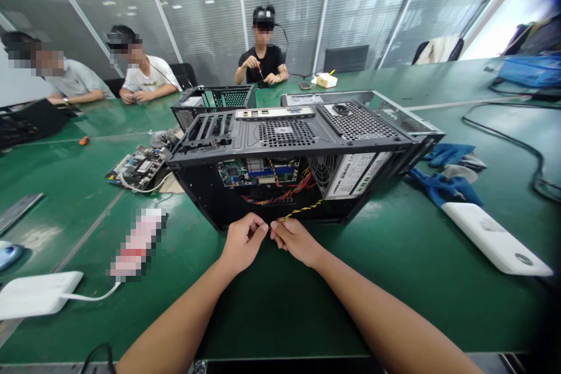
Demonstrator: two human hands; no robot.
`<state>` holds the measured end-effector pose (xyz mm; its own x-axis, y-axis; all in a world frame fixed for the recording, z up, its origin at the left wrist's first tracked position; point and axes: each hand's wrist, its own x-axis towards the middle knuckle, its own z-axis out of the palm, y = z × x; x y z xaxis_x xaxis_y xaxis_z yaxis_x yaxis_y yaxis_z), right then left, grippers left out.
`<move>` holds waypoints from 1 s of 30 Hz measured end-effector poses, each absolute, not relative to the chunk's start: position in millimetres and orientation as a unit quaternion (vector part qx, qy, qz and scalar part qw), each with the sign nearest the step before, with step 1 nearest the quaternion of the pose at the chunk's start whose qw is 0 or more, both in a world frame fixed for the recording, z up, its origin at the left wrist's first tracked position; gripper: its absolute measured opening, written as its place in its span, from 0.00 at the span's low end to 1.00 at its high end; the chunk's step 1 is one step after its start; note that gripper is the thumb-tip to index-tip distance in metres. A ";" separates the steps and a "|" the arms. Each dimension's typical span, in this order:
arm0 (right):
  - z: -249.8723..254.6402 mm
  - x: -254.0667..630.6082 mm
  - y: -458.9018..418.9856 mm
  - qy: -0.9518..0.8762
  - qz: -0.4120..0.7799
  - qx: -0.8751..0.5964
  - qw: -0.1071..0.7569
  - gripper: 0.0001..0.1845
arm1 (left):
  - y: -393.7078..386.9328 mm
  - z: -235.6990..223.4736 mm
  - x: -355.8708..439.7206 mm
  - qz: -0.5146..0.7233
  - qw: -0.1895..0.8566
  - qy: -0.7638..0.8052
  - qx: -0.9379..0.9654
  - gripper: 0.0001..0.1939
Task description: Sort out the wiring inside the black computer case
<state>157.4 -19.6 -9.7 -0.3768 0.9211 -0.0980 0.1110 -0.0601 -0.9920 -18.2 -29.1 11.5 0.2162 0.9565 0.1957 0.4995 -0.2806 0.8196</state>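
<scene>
A black computer case (324,128) lies in front of me, its open side towards me. Inside are a motherboard (234,174), a power supply (350,178) with a white label, and a bundle of coloured wires (284,194). A yellow-and-black twisted cable (307,208) runs from beside the power supply into my right hand (295,238), whose fingers are closed on it. My left hand (244,239) is pinched close by, thumb against forefinger; what it holds, if anything, is hidden. Both hands are at the case's lower front edge, fingertips nearly meeting.
A loose circuit board (144,166) lies left of the case, another open case (214,96) behind it. A phone (139,242) is cabled to a white power bank (39,294). At right are blue gloves (456,184) and another white device (495,236). Several people sit across the green table (280,310).
</scene>
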 end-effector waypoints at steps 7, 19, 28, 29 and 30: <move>-8.9 157.9 -20.0 -0.625 0.564 -0.417 0.342 0.24 | -21.8 13.1 -17.7 0.327 0.608 0.517 0.506 0.16; -11.8 156.1 -19.7 -0.502 0.666 -0.396 0.384 0.25 | -25.4 9.6 -27.9 0.354 -0.010 0.354 0.866 0.12; -9.8 154.6 -21.1 -0.406 0.742 -0.358 0.397 0.22 | -17.2 4.0 -33.3 0.348 -0.104 0.315 0.877 0.09; -9.3 154.6 -21.1 -0.407 0.741 -0.358 0.395 0.23 | -17.0 4.1 -33.7 0.343 -0.110 0.316 0.878 0.09; -8.9 154.6 -21.1 -0.409 0.741 -0.357 0.394 0.23 | -16.8 4.3 -34.1 0.339 -0.113 0.319 0.878 0.08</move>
